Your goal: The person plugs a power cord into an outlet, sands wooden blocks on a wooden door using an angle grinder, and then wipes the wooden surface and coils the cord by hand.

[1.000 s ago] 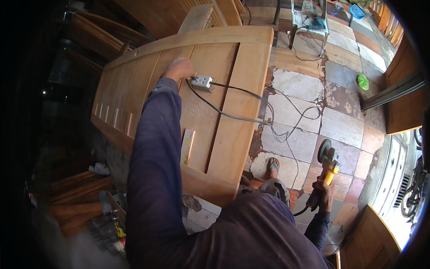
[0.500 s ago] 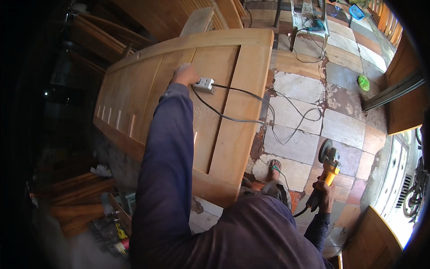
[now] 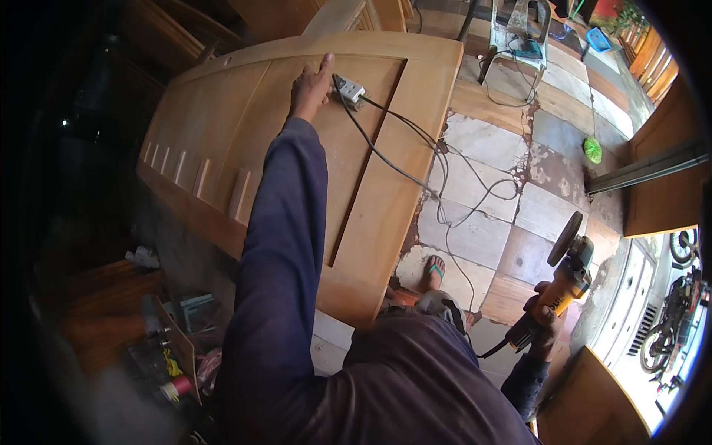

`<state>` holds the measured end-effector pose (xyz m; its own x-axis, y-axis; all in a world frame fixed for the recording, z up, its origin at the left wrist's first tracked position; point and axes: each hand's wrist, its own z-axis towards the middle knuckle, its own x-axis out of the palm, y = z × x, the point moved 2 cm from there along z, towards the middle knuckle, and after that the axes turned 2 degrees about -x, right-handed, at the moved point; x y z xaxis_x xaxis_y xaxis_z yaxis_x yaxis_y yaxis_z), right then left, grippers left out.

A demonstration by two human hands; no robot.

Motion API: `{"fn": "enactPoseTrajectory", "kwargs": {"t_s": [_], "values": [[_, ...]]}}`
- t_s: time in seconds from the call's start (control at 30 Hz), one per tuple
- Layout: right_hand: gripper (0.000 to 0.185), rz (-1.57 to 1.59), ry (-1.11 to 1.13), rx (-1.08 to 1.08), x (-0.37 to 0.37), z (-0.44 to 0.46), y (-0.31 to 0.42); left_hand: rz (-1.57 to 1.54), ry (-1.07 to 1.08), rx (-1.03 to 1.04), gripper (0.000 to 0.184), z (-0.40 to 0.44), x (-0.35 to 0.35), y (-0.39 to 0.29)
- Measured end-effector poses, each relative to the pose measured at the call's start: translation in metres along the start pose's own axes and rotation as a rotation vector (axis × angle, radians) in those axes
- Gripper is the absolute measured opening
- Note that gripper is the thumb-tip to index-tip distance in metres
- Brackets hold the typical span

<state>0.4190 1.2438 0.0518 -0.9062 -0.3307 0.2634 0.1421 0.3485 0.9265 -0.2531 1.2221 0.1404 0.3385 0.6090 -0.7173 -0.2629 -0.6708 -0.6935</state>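
My left hand is over the wooden door panel, just left of a white extension socket. A black plug and cord sit at the socket's near end. The hand's fingers and thumb are apart, with nothing visible between them. On the right, my right hand grips a yellow and black angle grinder by its body. The grinder is tilted, its round disc uppermost, and a black cord leaves its lower end.
Black cables loop off the door onto the tiled floor near my sandaled foot. Small wooden strips lie along the door's left side. A chair holding a teal power tool stands at the back. Tools and scraps fill the lower left.
My left hand has come off the socket and its fingers have spread. The grinder has been raised closer to me, its disc tilting more upright. My view has shifted slightly.
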Motion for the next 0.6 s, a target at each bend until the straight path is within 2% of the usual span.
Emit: {"fn": "enactPoseTrajectory", "kwargs": {"t_s": [0.03, 0.17, 0.23, 0.27, 0.3, 0.33, 0.4, 0.47, 0.53, 0.6], "values": [[0.083, 0.039, 0.017, -0.011, 0.001, 0.003, 0.001, -0.108, -0.055, 0.018, 0.073, -0.011, -0.01, 0.008], [0.089, 0.006, 0.169, 0.019, 0.039, 0.013, 0.023, -0.682, -0.365, 0.011, 0.048, -0.098, -0.041, 0.072], [0.079, -0.05, 0.276, 0.072, 0.07, 0.02, 0.032, -0.908, -0.529, -0.013, 0.034, -0.177, -0.039, 0.093], [0.074, -0.094, 0.319, 0.103, 0.086, 0.024, 0.036, -0.954, -0.525, -0.035, 0.029, -0.214, -0.026, 0.117], [0.067, -0.16, 0.398, 0.165, 0.098, 0.03, 0.036, -0.979, -0.457, -0.088, 0.03, -0.264, -0.01, 0.12], [0.063, -0.187, 0.445, 0.216, 0.114, 0.034, 0.034, -0.929, -0.283, -0.171, 0.03, -0.312, 0.003, 0.125], [0.058, -0.225, 0.564, 0.275, 0.149, 0.042, 0.028, -0.915, 0.0, -0.196, 0.035, -0.385, 0.03, 0.121], [0.051, -0.277, 0.7, 0.278, 0.187, 0.045, 0.017, -1.034, 0.295, -0.158, 0.042, -0.42, 0.044, 0.102], [0.052, -0.331, 0.831, 0.3, 0.228, 0.044, 0.014, -1.071, 0.484, 0.02, 0.057, -0.427, 0.046, 0.09], [0.054, -0.252, 0.966, 0.272, 0.269, 0.03, 0.016, -1.133, 0.45, -0.001, 0.066, -0.42, 0.042, 0.086]]}}
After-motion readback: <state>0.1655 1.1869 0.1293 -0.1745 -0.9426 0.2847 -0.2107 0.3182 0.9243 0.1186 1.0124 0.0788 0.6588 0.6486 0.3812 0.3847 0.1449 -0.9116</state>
